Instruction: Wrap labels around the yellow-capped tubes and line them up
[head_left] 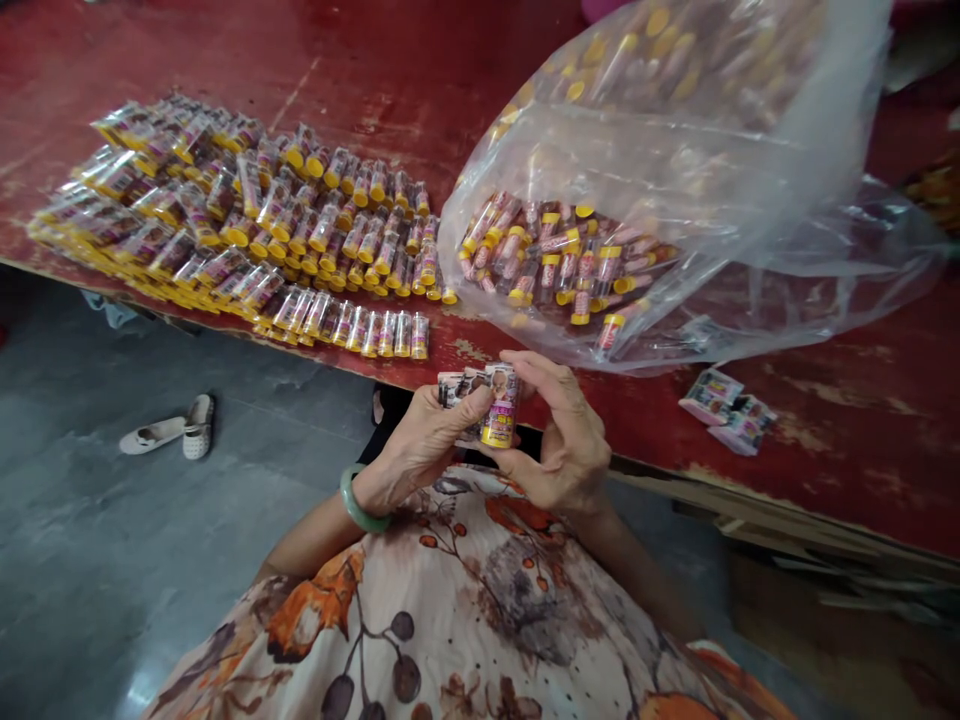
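Observation:
My left hand (424, 435), with a green bangle at the wrist, is closed on a few printed wrappers (452, 388), its thumb pressing on a small tube (500, 405). The tube stands upright with its yellow cap at the bottom and a printed label around it. My right hand (562, 435) holds the same tube between fingers at the top and thumb near the cap. Both hands are just off the table's front edge, above my lap. To the left lie rows of wrapped tubes (330, 230); a clear plastic bag (720, 190) holds many more yellow-capped tubes (585, 265).
The worn red table (847, 420) spans the view. Small stacks of printed wrappers (712, 395) lie on it at the right. White shoes (196, 428) rest on the grey floor at the left. Flat boards (780, 530) are stacked below the table's right edge.

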